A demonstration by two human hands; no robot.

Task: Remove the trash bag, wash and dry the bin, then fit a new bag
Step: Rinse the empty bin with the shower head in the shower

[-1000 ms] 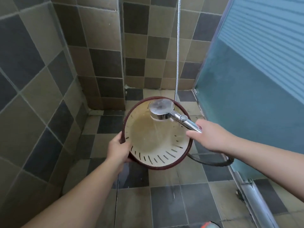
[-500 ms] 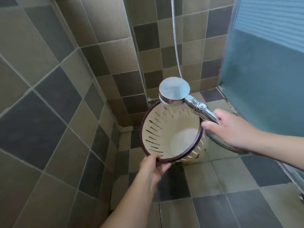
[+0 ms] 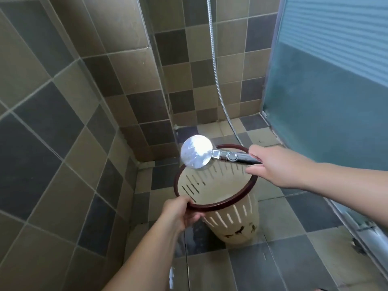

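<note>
Cream plastic bin (image 3: 233, 222) with slotted walls and a dark red rim is the landmark here, so everything below is placed relative to it. Only one view, the head camera, looking down into a tiled shower corner.

The bin sits on the wet floor, tipped so its mouth tilts up and toward the wall corner on the left; its long axis runs from the rim down and right to the base, which is nearer the frosted door (image 3: 327, 97). No bag inside that I can see, just bare plastic.

Left hand (image 3: 181, 215) is at the near edge of the rim, fingers curled over it and gripping, basically steadying the tilt. Right hand (image 3: 270, 165) is just past the rim's right side, wrapped around the handle of the chrome shower head (image 3: 196, 152). The head hovers over the far-left part of the mouth, face pointing down into the bin. Its hose (image 3: 216, 80) climbs the wall behind the bin.

My guess: we're mid-wash, bag removal done, drying and the new bag not yet started. The next bit probably turns on that tilt, since the left hand is the one on the bin and would rotate the rim while the right sweeps the spray around. Can't really tell how hard the water is running.
</note>
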